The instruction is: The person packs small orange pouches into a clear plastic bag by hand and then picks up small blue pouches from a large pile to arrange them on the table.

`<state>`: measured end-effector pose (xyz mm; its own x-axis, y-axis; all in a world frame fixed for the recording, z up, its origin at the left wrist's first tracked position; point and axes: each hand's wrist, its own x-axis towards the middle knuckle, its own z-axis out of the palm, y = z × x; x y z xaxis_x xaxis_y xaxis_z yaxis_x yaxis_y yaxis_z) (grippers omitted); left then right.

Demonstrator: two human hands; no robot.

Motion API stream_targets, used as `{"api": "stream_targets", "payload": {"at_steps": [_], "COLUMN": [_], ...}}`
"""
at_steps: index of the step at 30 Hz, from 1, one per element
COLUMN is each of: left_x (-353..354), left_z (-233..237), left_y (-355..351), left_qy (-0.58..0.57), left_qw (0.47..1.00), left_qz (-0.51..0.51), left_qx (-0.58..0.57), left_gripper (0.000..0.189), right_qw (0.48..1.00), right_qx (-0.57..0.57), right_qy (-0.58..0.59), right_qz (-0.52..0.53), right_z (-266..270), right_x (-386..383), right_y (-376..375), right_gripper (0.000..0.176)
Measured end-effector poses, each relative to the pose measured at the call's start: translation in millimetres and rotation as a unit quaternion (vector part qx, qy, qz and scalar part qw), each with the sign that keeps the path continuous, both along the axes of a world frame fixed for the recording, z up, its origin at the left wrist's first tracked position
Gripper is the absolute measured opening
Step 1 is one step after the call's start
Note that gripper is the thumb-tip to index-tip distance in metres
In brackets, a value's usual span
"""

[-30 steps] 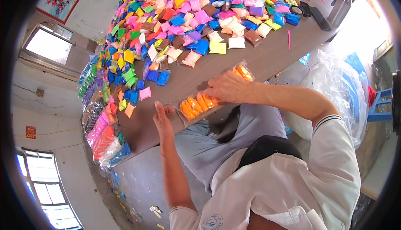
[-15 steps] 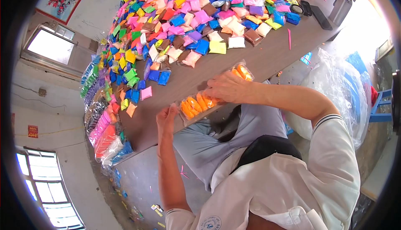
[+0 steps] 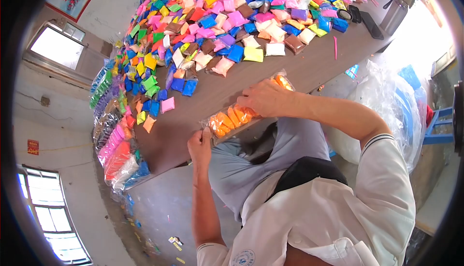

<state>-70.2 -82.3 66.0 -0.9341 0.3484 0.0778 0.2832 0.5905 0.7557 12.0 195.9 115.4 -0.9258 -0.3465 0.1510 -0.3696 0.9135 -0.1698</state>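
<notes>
A long clear bag of orange packets lies along the near edge of the brown table. My left hand is closed, its thumb and fingers pinching the bag's left end. Over the right part of the bag rests my right hand, its fingers bent down on the plastic and partly hiding the orange packets. More orange shows beyond that hand at the bag's right end.
Many small coloured packets cover the far part of the table. Filled clear bags line its left edge. A flask, a phone and a pink strip are at the right. Large clear plastic stands beside the table.
My left hand has moved right and slightly down, still at the bag's left end. My right hand has shifted only slightly on the bag. The camera view has tilted a little.
</notes>
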Motion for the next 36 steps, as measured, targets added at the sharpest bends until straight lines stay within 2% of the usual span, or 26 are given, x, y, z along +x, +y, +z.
{"api": "stream_targets", "payload": {"at_steps": [4,7,10,13,16,19,22,25,28,31,34,36], "left_x": [0,2,3,7,10,9,10,10,10,15,15,15], "left_z": [-6,-10,-14,-16,-25,-32,-34,-36,-36,-30,-29,-30], "left_y": [1,-2,-3,-1,1,-1,-1,-1,0,2,3,3], "left_qy": [0.022,0.027,0.057,0.065,0.107,0.137,0.153,0.178,0.198,0.18,0.192,0.204], "left_qw": [0.999,0.999,0.998,0.996,0.992,0.989,0.986,0.982,0.979,0.982,0.98,0.978], "left_qz": [-0.011,-0.01,-0.014,-0.011,-0.006,-0.013,-0.012,-0.015,-0.022,-0.016,-0.017,-0.015], "left_qx": [0.027,0.035,0.04,0.056,0.065,0.058,0.062,0.058,0.051,0.045,0.04,0.045], "left_gripper": [0.039,0.038,0.035,0.033,0.028,0.027,0.028,0.029,0.03,0.029,0.029,0.029], "right_qw": [1.0,0.998,0.999,0.993,0.975,0.941,0.92,0.839,0.773,0.738,0.641,0.62], "right_qx": [-0.014,0.001,-0.017,-0.042,-0.123,-0.222,-0.263,-0.419,-0.484,-0.501,-0.589,-0.616], "right_qy": [-0.003,0.056,0.049,0.103,0.183,0.251,0.248,0.172,0.124,0.043,-0.048,-0.133], "right_qz": [-0.004,-0.01,-0.004,-0.03,-0.027,-0.051,-0.148,-0.302,-0.392,-0.45,-0.491,-0.468], "right_z": [9,-3,-4,-21,-25,-20,-18,-15,-13,-22,-1,-3], "right_x": [10,14,15,19,28,37,39,38,40,38,45,43], "right_y": [-1,-4,-6,-8,0,6,23,37,52,71,69,78], "right_gripper": [0.036,0.032,0.026,0.017,0.007,0.007,0.011,0.019,0.035,0.037,0.04,0.038]}}
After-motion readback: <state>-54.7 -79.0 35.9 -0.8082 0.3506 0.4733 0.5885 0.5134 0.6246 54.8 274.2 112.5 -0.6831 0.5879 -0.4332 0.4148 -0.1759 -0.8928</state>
